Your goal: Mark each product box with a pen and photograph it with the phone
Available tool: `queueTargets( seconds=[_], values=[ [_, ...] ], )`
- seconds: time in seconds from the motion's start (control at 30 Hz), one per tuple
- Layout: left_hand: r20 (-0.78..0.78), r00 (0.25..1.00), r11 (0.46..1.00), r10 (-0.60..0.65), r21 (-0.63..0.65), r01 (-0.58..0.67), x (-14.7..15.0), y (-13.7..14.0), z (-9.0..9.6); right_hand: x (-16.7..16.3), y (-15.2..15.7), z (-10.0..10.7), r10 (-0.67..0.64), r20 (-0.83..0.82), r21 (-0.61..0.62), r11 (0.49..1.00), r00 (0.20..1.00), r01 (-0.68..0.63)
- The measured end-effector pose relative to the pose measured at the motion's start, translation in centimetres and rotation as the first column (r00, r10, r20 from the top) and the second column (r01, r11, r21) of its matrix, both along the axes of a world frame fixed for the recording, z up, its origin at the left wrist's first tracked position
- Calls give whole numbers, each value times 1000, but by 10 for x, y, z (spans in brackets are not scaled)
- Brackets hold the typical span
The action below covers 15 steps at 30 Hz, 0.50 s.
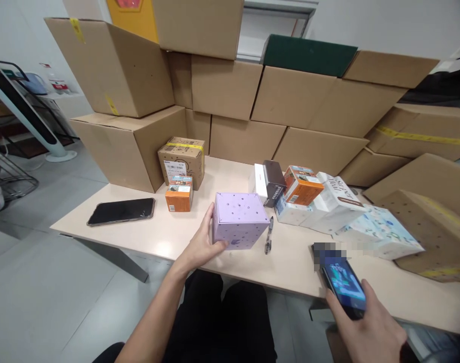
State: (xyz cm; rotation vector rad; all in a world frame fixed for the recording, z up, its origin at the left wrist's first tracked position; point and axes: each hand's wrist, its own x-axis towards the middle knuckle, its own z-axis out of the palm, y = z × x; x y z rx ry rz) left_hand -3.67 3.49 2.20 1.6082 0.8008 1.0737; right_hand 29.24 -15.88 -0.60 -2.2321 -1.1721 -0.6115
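A light purple box (240, 222) with small dark dots rests at the middle of the table, near its front edge. My left hand (204, 242) grips its left side, thumb across the front face and fingers along the side. In my right hand (373, 322) is a dark phone-like handheld device (345, 285) with a lit screen, held over the table's right part; part of its top is pixelated. A pen (269, 235) lies just right of the purple box. Left of the box stands a small orange box (179, 194).
A black phone (121, 211) lies on the table's left part. Behind the orange box is a small brown carton (194, 164). White, dark and orange boxes (304, 184) and a tissue pack (381, 229) line the right. Large cartons (248, 138) wall the back.
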Motion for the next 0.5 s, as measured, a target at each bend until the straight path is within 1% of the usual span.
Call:
queueTargets(
  seconds=[0.07, 0.13, 0.2, 0.27, 0.33, 0.4, 0.43, 0.5],
  values=[
    [-36, 999, 1000, -25, 9, 25, -1, 0, 1, 13, 3, -9, -45, 1, -52, 998, 999, 45],
    [-70, 996, 998, -46, 32, 48, -3, 0, 1, 20, 9, -15, -58, -12, -98, 994, 998, 56],
    [-91, 995, 997, -34, 66, 40, -5, -1, 0, 22, 16, -19, -67, -18, -125, 990, 998, 64],
    [-109, 994, 995, 12, 99, -1, -6, -3, 1, 19, 23, -20, -84, -1, -128, 988, 996, 83],
    [-153, 984, 988, 89, 135, -69, -7, -6, 4, 13, 28, -19, -108, 43, -94, 989, 993, 112],
    [-229, 952, 968, 202, 197, -158, -6, -8, 13, 6, 31, -14, -112, 103, -9, 994, 988, 113],
    [-272, 922, 947, 274, 242, -210, -5, -9, 19, 2, 32, -11, -100, 131, 41, 995, 986, 96],
    [-347, 831, 881, 435, 353, -314, 0, -7, 34, -5, 34, -4, -47, 169, 127, 992, 984, 26]
  ],
)
